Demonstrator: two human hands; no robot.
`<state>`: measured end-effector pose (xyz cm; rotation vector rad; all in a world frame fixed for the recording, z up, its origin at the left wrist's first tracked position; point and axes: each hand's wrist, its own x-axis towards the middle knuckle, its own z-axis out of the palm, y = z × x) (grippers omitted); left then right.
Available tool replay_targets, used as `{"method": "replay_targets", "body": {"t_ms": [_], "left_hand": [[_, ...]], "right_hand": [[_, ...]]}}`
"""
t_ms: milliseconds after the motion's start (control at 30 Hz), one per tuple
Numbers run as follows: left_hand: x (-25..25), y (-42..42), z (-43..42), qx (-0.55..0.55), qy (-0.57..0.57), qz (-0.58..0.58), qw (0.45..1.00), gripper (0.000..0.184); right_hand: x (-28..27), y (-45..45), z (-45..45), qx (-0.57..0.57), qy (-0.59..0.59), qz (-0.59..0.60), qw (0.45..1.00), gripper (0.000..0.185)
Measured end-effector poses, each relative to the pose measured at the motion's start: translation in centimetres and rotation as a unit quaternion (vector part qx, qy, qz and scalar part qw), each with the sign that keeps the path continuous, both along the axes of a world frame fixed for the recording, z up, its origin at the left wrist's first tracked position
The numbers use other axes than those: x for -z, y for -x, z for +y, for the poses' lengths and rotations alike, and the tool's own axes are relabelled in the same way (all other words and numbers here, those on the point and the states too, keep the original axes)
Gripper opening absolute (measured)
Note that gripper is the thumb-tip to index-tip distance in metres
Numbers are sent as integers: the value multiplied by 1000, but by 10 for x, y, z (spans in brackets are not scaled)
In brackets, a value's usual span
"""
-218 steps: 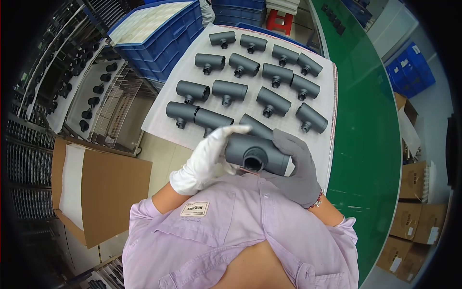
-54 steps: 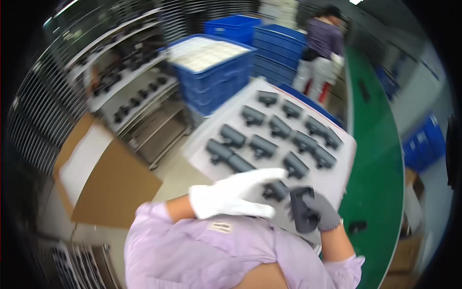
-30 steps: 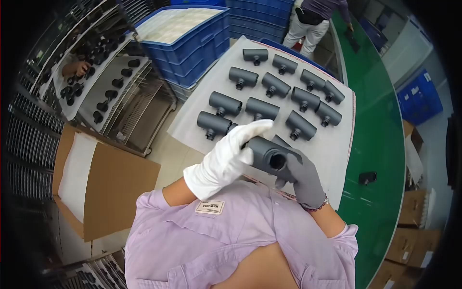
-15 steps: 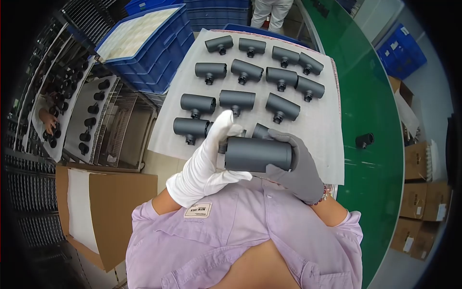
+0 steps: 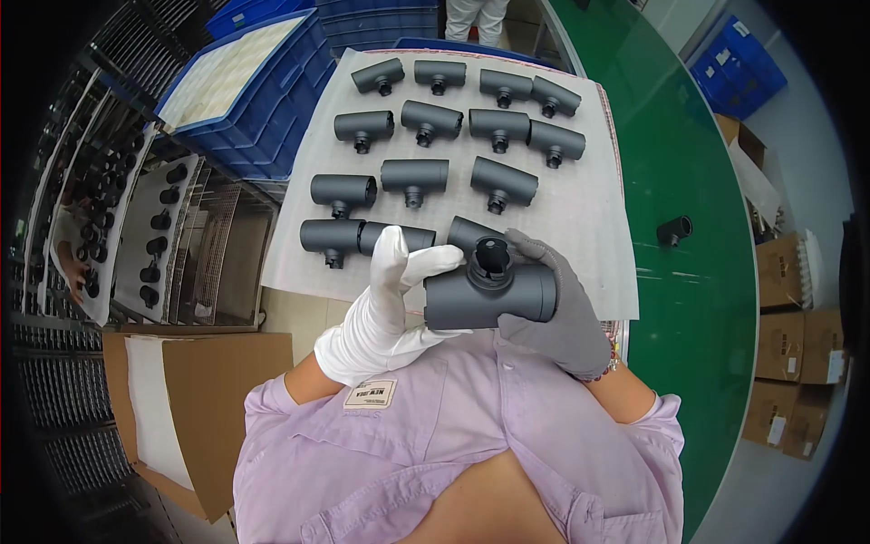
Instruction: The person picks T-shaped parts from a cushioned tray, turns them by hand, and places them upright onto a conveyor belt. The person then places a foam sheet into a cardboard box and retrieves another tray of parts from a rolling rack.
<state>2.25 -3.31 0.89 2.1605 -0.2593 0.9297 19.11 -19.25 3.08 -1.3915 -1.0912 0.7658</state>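
A dark grey cylindrical housing (image 5: pixel 458 304) with a short open side neck is held in front of my chest, lying crosswise with the neck facing up toward me. My right hand (image 5: pixel 553 299), in a grey glove, wraps round its right end. My left hand (image 5: pixel 381 304), in a white glove, is at the left end with fingers and thumb spread apart; whether it touches the housing I cannot tell. Beyond the hands, several similar housings (image 5: pixel 415 183) lie in rows on a white sheet (image 5: pixel 299 263), most with necks toward me. One housing (image 5: pixel 471 234) is partly hidden behind my right hand.
A single housing (image 5: pixel 673 230) stands on the green surface (image 5: pixel 671 290) at right. Blue crates (image 5: pixel 245 127) are at the back left, beside a rack with trays of dark parts (image 5: pixel 161 220). An open cardboard box (image 5: pixel 208 408) is at lower left. Another person's hand (image 5: pixel 72 272) reaches into the rack.
The held housing has been turned about its length, bringing its neck into view on top. My left fingers have shifted at its left end. The whole view has moved slightly.
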Motion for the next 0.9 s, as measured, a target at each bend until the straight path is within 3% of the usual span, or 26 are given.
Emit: {"method": "replay_targets", "body": {"t_ms": [100,167,200,300,367,400,433,500,567,633,700,767,833,867,900], "left_hand": [[-2,-7,-11,19,182,63,981,128],[-8,-5,-18,-59,156,109,980,128],[-7,-3,-20,-85,187,128,970,128],[-6,-1,-26,-151,267,172,936,116],[3,4,-25,-161,279,175,930,108],[6,5,-26,-158,280,174,931,108],[8,6,-28,-168,311,177,919,106],[8,3,-32,-179,341,179,905,104],[1,2,-37,-203,321,200,903,101],[-5,-2,-43,-224,316,219,896,100],[-5,-2,-43,-215,234,179,931,97],[-8,6,-45,-210,269,220,914,97],[-5,12,-46,-224,276,223,908,99],[-3,15,-45,-223,267,209,914,99],[-1,19,-44,-240,268,205,910,99]], "right_hand": [[-5,-10,-17,31,21,-47,998,78],[-14,-26,-38,162,-10,-14,987,71],[-23,-41,-54,265,-21,-151,952,71],[-11,-115,-106,537,-108,-126,827,65],[11,-171,-154,656,81,-259,704,65],[26,-197,-178,641,239,-294,667,72],[49,-221,-199,613,305,-292,668,74],[93,-250,-223,580,369,-289,666,75],[123,-269,-230,550,470,-294,625,74],[146,-282,-236,537,483,-288,629,74],[160,-289,-235,511,516,-255,639,76],[147,-287,-225,491,545,-248,632,80],[134,-275,-207,528,488,-381,581,78],[121,-273,-185,517,479,-388,594,78],[105,-263,-161,526,384,-394,648,76]]}}
